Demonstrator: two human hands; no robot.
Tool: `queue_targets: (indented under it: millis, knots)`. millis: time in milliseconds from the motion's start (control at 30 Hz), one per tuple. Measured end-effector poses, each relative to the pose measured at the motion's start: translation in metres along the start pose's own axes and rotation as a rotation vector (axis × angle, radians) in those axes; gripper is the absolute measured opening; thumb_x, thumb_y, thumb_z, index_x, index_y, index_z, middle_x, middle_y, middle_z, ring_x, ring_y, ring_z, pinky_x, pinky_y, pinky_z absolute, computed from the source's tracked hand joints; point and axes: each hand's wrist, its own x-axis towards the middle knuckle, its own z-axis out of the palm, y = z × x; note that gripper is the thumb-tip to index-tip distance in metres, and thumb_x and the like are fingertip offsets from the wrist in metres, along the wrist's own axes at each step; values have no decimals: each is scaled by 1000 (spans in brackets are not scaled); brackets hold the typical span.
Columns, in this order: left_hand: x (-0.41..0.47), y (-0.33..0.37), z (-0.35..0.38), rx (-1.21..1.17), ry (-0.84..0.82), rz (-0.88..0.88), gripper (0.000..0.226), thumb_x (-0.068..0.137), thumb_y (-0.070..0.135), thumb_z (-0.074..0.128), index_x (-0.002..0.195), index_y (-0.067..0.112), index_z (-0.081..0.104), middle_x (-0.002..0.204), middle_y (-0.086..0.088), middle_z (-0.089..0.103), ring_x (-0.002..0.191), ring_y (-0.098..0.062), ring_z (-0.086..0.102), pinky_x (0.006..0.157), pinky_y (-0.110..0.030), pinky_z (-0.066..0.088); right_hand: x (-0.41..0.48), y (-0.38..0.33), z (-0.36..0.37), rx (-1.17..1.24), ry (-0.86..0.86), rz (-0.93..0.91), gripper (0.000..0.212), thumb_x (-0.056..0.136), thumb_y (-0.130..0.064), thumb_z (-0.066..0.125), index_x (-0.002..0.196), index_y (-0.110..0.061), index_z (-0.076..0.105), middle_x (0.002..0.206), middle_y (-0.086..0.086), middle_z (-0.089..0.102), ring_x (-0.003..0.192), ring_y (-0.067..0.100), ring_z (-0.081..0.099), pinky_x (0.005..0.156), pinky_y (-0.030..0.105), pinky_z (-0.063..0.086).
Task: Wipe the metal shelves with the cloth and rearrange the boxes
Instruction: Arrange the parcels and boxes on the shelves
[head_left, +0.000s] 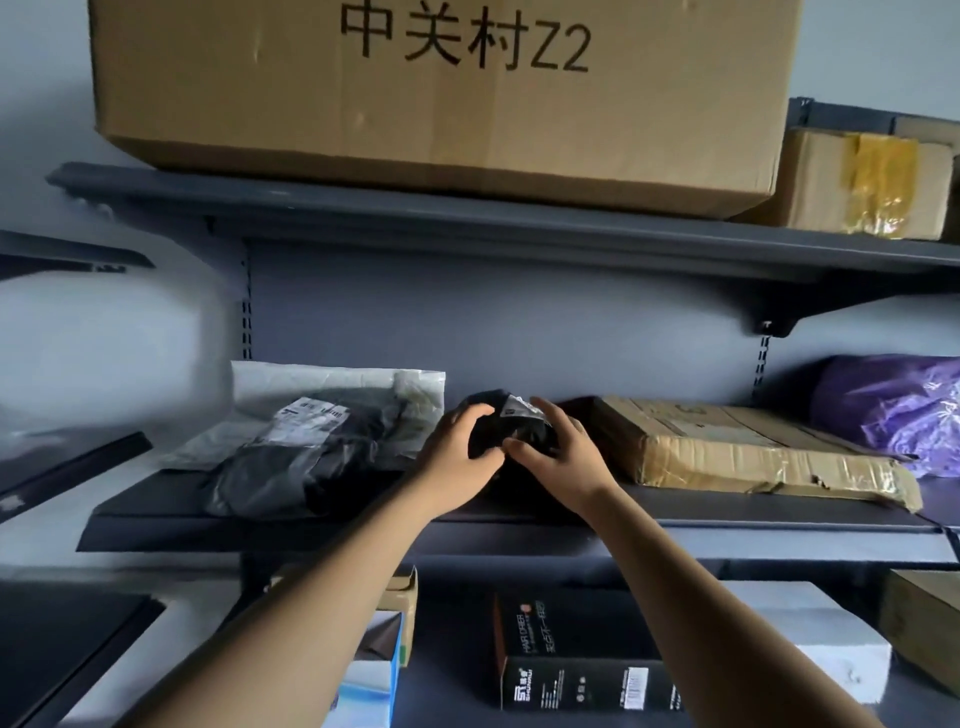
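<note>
A small black parcel with a white label sits at the middle of the dark metal shelf. My left hand grips its left side with curled fingers. My right hand holds its right side, thumb toward the left hand. A flat taped cardboard box lies right of the parcel. A black plastic mail bag rests on a white one to the left. No cloth shows.
A big lettered cardboard box and a smaller taped box stand on the upper shelf. A purple bag lies far right. Below are a black hair-dryer box, a white box and a blue-white carton.
</note>
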Motion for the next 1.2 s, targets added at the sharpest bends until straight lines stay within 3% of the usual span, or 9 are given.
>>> queue_targets:
  millis: [133, 400, 600, 733, 833, 900, 967, 1133, 1200]
  knots:
    - [9, -8, -1, -43, -50, -38, 59, 89, 17, 60, 145, 32, 46, 144, 5, 44, 129, -10, 43, 103, -24, 37, 1, 4, 2, -40, -12, -36, 76, 85, -45, 78, 151, -28, 45, 151, 1, 45, 137, 16, 47, 114, 37, 41]
    - [13, -21, 6, -51, -25, 18, 58, 86, 19, 68, 140, 31, 51, 136, 4, 52, 127, -13, 49, 110, -34, 41, 2, 8, -2, -103, 58, -19, 74, 80, -47, 83, 144, -25, 53, 136, 4, 60, 127, 19, 56, 97, 19, 38]
    - [-4, -4, 3, -41, 37, 66, 52, 87, 15, 68, 136, 25, 56, 129, 3, 59, 117, -10, 54, 96, -17, 40, -23, -12, -6, 12, 98, 94, 59, 80, -50, 82, 131, -28, 63, 114, -6, 72, 102, 8, 64, 82, 15, 41]
    - [-40, 16, 2, -110, 113, 69, 48, 89, 16, 67, 134, 27, 58, 130, 6, 60, 119, -6, 53, 102, -24, 42, -62, -26, -9, 111, 171, 82, 44, 82, -49, 80, 120, -31, 68, 100, -17, 70, 89, -1, 61, 73, 7, 40]
    - [-80, 32, 4, -116, 156, 88, 49, 89, 17, 68, 136, 25, 57, 134, 6, 57, 121, -2, 48, 101, -17, 35, -98, -33, -17, 164, 166, 39, 42, 83, -48, 80, 120, -33, 68, 102, -18, 72, 92, -4, 62, 76, 7, 41]
    - [-105, 44, 2, -99, 160, 112, 52, 86, 20, 69, 136, 23, 55, 136, 4, 56, 123, -4, 49, 107, -21, 37, -119, -38, -25, 171, 146, 38, 48, 83, -47, 80, 126, -31, 66, 108, -13, 72, 97, 1, 63, 78, 9, 41]
    - [-127, 55, 0, -80, 176, 108, 55, 83, 22, 70, 136, 23, 55, 136, 1, 56, 126, -9, 50, 111, -30, 39, -140, -45, -33, 189, 140, 29, 52, 83, -45, 81, 129, -28, 65, 109, -11, 71, 98, 3, 62, 75, 2, 39]
    - [-186, 85, -2, -47, 194, 60, 59, 78, 35, 68, 135, 25, 55, 133, 2, 57, 124, -13, 53, 108, -32, 41, -197, -54, -51, 230, 106, -15, 44, 83, -42, 81, 123, -32, 68, 101, -15, 71, 93, -1, 64, 75, -1, 39]
    - [-211, 89, 3, -30, 195, 20, 56, 81, 29, 74, 134, 24, 57, 129, -1, 58, 119, -16, 55, 105, -35, 44, -221, -51, -54, 224, 73, -20, 41, 83, -45, 80, 121, -35, 68, 102, -17, 73, 95, -2, 65, 78, 2, 41]
